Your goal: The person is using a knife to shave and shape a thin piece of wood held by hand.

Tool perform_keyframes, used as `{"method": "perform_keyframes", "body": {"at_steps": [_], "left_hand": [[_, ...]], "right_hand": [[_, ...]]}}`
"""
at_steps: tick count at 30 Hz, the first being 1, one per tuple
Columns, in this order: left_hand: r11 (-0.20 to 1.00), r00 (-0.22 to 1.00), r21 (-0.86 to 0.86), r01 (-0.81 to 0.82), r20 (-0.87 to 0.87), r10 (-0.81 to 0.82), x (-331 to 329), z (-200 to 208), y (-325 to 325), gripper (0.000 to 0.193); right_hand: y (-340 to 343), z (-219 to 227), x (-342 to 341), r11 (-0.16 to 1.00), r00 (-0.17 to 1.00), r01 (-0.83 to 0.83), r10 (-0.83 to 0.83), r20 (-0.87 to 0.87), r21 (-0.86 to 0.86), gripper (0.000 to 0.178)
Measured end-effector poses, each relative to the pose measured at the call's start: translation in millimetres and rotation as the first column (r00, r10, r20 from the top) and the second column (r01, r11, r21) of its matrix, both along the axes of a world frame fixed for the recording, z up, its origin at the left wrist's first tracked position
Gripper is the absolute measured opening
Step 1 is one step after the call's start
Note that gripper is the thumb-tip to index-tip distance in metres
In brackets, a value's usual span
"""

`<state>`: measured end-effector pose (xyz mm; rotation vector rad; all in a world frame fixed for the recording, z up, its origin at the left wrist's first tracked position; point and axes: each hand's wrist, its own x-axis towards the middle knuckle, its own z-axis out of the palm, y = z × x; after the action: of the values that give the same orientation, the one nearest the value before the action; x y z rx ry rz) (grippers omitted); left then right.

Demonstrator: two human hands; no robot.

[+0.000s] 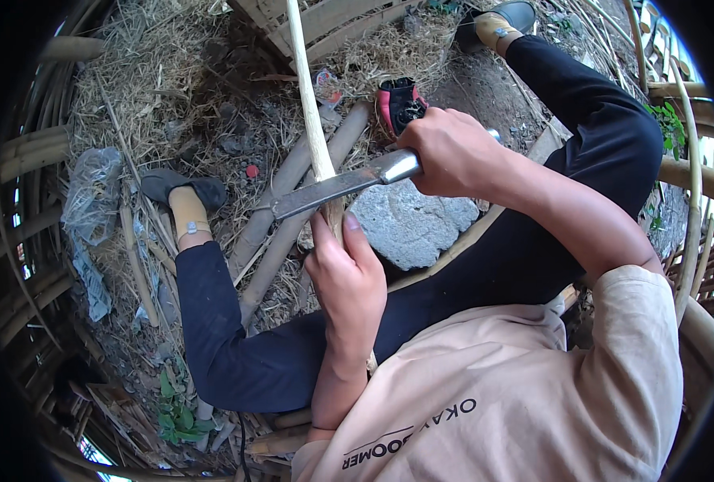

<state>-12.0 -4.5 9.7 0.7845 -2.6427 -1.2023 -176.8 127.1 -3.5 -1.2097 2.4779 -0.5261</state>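
My right hand (453,153) is closed round the handle of a machete (325,193), whose metal collar shows beside my fingers. Its flat grey blade points left and lies across a pale peeled stick (307,96). Just below the blade, my left hand (347,277) grips that stick, thumb and fingers on either side. The stick runs up past the top edge, and its lower part is mostly hidden behind my hand and forearm. Close to the right of the blade sits a rough grey stone (413,225), partly under the machete.
Several bamboo poles (265,233) lie on straw-strewn ground between my legs. A black and pink object (399,104) rests beyond my right hand. At the left is crumpled clear plastic (92,197); a wooden crate (333,28) stands at the top. Bamboo fencing (682,173) borders the right.
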Motion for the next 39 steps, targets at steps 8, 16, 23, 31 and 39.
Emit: {"method": "perform_keyframes", "body": {"at_steps": [8, 16, 23, 31, 39], "left_hand": [[0.998, 0.999, -0.066, 0.003, -0.034, -0.005, 0.2, 2.5, 0.2, 0.031], [0.992, 0.999, -0.124, -0.006, -0.040, 0.001, 9.3, -5.6, -4.3, 0.020], [0.981, 0.997, 0.192, -0.006, -0.078, 0.022, 3.1, -7.7, -16.9, 0.023], [0.998, 0.991, 0.064, 0.003, -0.135, 0.006, 4.0, -12.8, -5.6, 0.022], [0.993, 0.995, 0.115, 0.030, -0.103, -0.018, 2.3, -7.8, -5.5, 0.024]], "right_hand": [[-8.3, -7.9, -18.8, 0.999, 0.987, 0.031, -0.034, -0.157, -0.022, 0.012], [24.0, 14.9, -84.2, 0.935, 0.879, 0.347, -0.352, -0.322, -0.074, 0.016], [0.8, 5.0, -22.7, 0.979, 0.998, 0.057, -0.054, 0.022, -0.194, 0.018], [-13.5, -21.8, -11.6, 0.992, 0.998, -0.019, 0.028, 0.064, -0.123, 0.013], [-11.9, -16.0, -7.3, 0.993, 0.997, -0.056, 0.060, 0.037, -0.106, 0.010]]}}
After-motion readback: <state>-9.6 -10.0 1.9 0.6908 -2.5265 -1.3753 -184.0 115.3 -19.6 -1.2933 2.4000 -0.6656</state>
